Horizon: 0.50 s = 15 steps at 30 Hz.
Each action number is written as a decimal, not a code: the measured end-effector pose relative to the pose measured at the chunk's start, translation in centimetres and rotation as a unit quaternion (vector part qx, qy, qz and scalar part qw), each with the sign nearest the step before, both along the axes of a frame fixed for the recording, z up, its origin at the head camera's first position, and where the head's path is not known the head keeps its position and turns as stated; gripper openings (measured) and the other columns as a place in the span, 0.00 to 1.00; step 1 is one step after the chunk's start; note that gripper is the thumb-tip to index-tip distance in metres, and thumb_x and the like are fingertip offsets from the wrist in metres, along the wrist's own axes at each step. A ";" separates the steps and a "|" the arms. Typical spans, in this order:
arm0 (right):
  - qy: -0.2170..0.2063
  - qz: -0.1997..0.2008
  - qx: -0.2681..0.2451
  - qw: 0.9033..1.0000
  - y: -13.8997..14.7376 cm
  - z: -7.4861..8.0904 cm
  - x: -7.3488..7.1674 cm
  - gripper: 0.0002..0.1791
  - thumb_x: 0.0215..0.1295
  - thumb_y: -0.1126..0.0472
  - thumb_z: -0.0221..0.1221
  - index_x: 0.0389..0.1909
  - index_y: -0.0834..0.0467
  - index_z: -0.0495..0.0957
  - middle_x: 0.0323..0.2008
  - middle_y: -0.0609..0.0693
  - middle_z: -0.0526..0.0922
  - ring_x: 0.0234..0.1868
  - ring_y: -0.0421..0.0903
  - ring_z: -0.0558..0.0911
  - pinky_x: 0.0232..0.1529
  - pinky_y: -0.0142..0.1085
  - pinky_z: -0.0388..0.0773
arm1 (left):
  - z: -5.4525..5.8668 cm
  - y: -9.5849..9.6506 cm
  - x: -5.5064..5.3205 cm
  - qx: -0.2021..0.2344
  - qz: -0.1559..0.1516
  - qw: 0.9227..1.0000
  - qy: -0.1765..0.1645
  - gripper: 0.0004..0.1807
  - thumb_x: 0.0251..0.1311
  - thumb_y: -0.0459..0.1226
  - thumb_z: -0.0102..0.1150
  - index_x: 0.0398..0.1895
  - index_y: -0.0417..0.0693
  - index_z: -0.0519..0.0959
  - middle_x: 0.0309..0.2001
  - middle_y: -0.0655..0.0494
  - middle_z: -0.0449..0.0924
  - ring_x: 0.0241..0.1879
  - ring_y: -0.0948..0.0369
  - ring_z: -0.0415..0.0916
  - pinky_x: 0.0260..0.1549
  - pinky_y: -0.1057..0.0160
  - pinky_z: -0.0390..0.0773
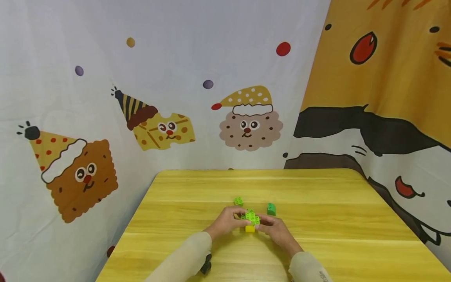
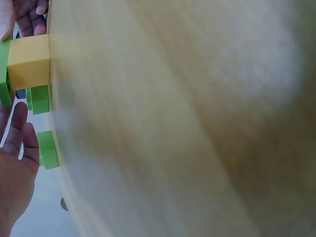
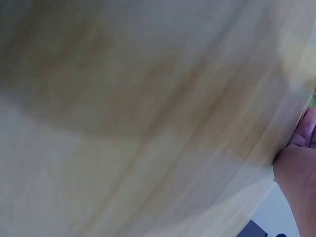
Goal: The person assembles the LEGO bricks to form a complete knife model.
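Note:
Both hands meet at a small stack of toy building bricks in the middle of the table. Its top is light green brick (image 1: 250,217), with studs up, over a yellow brick (image 1: 250,228) that stands on the table. From the left, my left hand (image 1: 228,220) grips the green part between thumb and fingers. My right hand (image 1: 278,231) holds its right side the same way. In the left wrist view the yellow brick (image 2: 29,61) shows side-on, with the left hand (image 2: 17,177) beside it. Only part of the right hand (image 3: 298,163) shows in the right wrist view.
A loose light green brick (image 1: 238,201) lies behind the left hand. A darker green brick (image 1: 271,208) with a curved side lies behind the right hand. The wooden table (image 1: 176,196) ends at a printed curtain (image 1: 197,51). A black object (image 1: 206,264) shows by the left sleeve.

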State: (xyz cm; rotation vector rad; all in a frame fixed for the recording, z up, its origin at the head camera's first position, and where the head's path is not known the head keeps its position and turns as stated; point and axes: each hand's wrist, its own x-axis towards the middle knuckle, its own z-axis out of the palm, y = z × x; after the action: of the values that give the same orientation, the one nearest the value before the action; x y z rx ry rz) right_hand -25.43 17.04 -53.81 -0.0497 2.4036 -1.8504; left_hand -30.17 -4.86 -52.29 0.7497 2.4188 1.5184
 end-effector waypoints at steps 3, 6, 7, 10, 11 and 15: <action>-0.001 -0.004 -0.001 1.000 0.0 0.0 0.0 0.26 0.62 0.55 0.69 0.60 0.59 0.80 0.53 0.56 0.82 0.54 0.54 0.79 0.51 0.49 0.77 | 0.0 0.1 -0.1 -0.003 0.001 1.000 0.000 0.13 0.59 0.46 0.70 0.47 0.58 0.86 0.39 0.65 0.79 0.40 0.62 0.73 0.34 0.65 0.76; -0.003 -0.006 0.003 1.000 0.1 0.1 0.0 0.25 0.63 0.56 0.68 0.60 0.60 0.79 0.53 0.57 0.82 0.54 0.54 0.79 0.51 0.50 0.77 | 0.0 0.2 -0.1 -0.008 0.001 1.000 -0.001 0.14 0.59 0.47 0.70 0.47 0.57 0.85 0.39 0.65 0.78 0.40 0.62 0.73 0.33 0.65 0.76; -0.004 -0.008 0.002 1.000 0.1 0.1 0.1 0.25 0.62 0.56 0.68 0.60 0.60 0.80 0.53 0.56 0.82 0.54 0.54 0.79 0.51 0.50 0.77 | -0.1 0.2 -0.1 -0.009 0.002 1.000 -0.002 0.13 0.59 0.47 0.70 0.47 0.57 0.85 0.39 0.65 0.78 0.40 0.62 0.73 0.33 0.65 0.76; -0.005 -0.005 0.002 1.000 0.0 0.0 0.0 0.25 0.62 0.56 0.68 0.60 0.60 0.79 0.52 0.56 0.82 0.53 0.53 0.79 0.50 0.50 0.78 | -0.2 0.1 0.0 -0.013 0.006 1.000 -0.005 0.12 0.60 0.47 0.70 0.46 0.58 0.85 0.39 0.65 0.78 0.40 0.62 0.73 0.34 0.65 0.76; -0.005 -0.003 0.000 1.000 0.0 0.0 0.0 0.25 0.63 0.56 0.68 0.60 0.60 0.79 0.52 0.55 0.82 0.52 0.52 0.79 0.50 0.49 0.78 | -0.2 0.1 0.0 -0.013 0.007 1.000 -0.005 0.12 0.60 0.47 0.69 0.45 0.58 0.85 0.39 0.65 0.78 0.40 0.62 0.73 0.34 0.65 0.76; -0.003 0.004 -0.004 1.000 0.0 0.1 0.0 0.26 0.63 0.56 0.68 0.60 0.60 0.79 0.51 0.55 0.83 0.51 0.51 0.79 0.49 0.49 0.78 | 0.1 0.1 0.2 -0.018 0.010 1.000 -0.004 0.12 0.60 0.47 0.69 0.46 0.57 0.85 0.39 0.65 0.78 0.40 0.62 0.73 0.34 0.65 0.76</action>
State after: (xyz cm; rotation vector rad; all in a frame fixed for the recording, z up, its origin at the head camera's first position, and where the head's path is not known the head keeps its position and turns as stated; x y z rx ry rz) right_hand -25.39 17.05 -53.76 -0.0546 2.3884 -1.8558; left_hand -29.95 -4.81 -52.20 0.7143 2.4476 1.4781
